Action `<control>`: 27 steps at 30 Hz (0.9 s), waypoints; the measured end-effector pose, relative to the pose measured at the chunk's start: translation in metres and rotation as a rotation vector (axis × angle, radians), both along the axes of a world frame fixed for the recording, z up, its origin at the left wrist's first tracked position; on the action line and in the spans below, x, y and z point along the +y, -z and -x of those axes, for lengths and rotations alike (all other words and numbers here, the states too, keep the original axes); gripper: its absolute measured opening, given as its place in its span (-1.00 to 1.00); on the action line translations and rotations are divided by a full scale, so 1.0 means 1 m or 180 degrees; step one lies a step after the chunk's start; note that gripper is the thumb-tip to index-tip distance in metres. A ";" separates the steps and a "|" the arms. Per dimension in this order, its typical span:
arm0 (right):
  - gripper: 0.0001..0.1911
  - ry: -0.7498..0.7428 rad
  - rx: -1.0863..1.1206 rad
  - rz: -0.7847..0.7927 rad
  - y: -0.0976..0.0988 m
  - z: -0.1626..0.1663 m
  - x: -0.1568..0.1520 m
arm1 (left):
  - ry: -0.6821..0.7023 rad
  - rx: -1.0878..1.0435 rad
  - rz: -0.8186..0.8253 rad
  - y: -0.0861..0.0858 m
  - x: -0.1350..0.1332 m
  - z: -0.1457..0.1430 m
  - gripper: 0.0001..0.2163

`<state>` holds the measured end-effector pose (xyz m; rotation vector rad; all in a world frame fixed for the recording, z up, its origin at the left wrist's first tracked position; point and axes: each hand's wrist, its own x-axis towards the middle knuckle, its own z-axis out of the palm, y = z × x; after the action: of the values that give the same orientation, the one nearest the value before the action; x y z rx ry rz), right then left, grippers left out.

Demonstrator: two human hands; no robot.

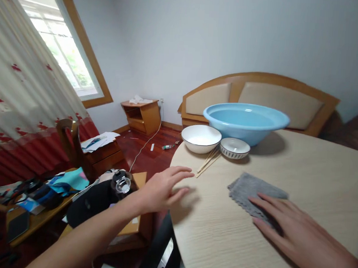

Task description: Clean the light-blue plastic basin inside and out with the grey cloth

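Over the left edge of the table hovers my left hand [168, 187], fingers apart and holding nothing. Its fingertips are close to the near ends of several wooden chopsticks [209, 161]. My right hand [288, 223] rests on a folded grey cloth [254, 190] lying on the tabletop, its fingers stretched out across the cloth's near side. Beyond the chopsticks stand a large white bowl [201, 137] with a dark rim and a smaller patterned bowl [235, 148]. A wide light-blue basin [247, 119] stands behind both bowls.
The light wooden table [323, 173] has a curved edge on the left. Left of it, a black cap [89, 203] and a dark bottle [122, 183] lie among clutter. A headboard [260, 80] stands behind the table, and a small cabinet [142, 116] by the wall.
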<state>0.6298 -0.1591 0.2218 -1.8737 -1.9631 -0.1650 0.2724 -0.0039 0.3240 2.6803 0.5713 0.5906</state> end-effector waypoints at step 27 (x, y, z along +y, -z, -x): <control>-0.54 0.0567 0.0038 0.0533 -0.054 -0.043 -0.038 | 0.0316 0.1046 -0.1205 0.042 0.052 -0.175 -0.76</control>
<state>0.6730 -0.1976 0.2758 -2.1516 -1.8509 -0.0417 0.4473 0.0485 0.2823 3.1740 0.4394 0.2479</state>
